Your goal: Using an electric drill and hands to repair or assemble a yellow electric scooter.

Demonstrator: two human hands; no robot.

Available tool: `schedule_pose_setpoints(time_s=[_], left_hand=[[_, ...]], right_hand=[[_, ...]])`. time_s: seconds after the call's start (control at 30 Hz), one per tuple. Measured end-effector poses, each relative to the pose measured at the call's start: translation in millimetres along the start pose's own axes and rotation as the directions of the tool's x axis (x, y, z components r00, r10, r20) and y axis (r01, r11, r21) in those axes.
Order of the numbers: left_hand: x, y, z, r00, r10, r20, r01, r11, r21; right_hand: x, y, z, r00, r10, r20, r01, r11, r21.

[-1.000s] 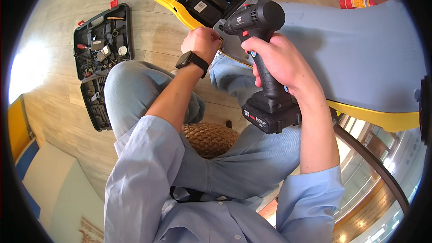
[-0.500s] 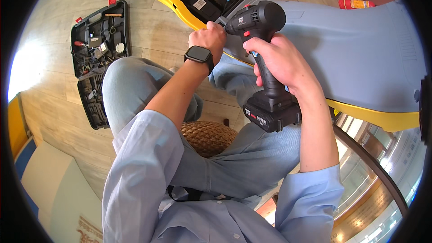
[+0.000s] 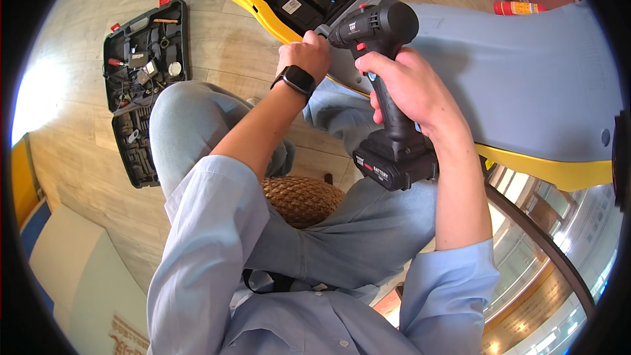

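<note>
A black cordless drill [image 3: 374,28] with a red button and a block battery at its base is upright over the grey and yellow vehicle body panel [image 3: 499,79]. Wrapped round its handle is my right hand [image 3: 415,87], the thumb high near the red button. The drill's nose points left, toward my left hand [image 3: 306,56], which wears a black watch. Its fingers are curled in at the drill's tip, by the panel's edge. What they pinch, if anything, is hidden behind them.
An open black tool case [image 3: 146,85] with assorted tools lies on the wood floor to the left. Beyond my hands is an open compartment [image 3: 305,6] with black parts. A woven stool [image 3: 302,201] shows between my legs. A red cylinder [image 3: 519,8] lies at the far right.
My left wrist has turned slightly, so the watch face now tilts further right. The drill and my right hand have barely moved.
</note>
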State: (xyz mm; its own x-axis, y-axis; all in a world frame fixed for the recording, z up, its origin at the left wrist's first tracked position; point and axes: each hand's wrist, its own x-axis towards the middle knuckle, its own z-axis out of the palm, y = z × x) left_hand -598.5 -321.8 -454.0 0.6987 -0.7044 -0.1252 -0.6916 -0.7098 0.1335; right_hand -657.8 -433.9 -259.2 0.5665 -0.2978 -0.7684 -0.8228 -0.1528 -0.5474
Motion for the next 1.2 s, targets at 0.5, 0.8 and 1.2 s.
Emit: schedule_pose_setpoints(time_s=[0.5,0.8,1.2], left_hand=[[-14,-23,-9,0.994,-0.097,-0.05,0.065,0.895,-0.442],[-11,-4,-5,0.975,-0.22,0.022,0.213,0.909,-0.359],[5,16,18,0.992,-0.124,-0.002,0.123,0.984,0.128]], right_hand=[[-1,-4,0,1.0,-0.019,-0.009,0.019,1.0,-0.012],[-1,-5,-1,1.0,0.003,-0.021,-0.004,0.999,-0.04],[3,-5,1,1.0,-0.006,0.001,0.006,1.0,-0.015]])
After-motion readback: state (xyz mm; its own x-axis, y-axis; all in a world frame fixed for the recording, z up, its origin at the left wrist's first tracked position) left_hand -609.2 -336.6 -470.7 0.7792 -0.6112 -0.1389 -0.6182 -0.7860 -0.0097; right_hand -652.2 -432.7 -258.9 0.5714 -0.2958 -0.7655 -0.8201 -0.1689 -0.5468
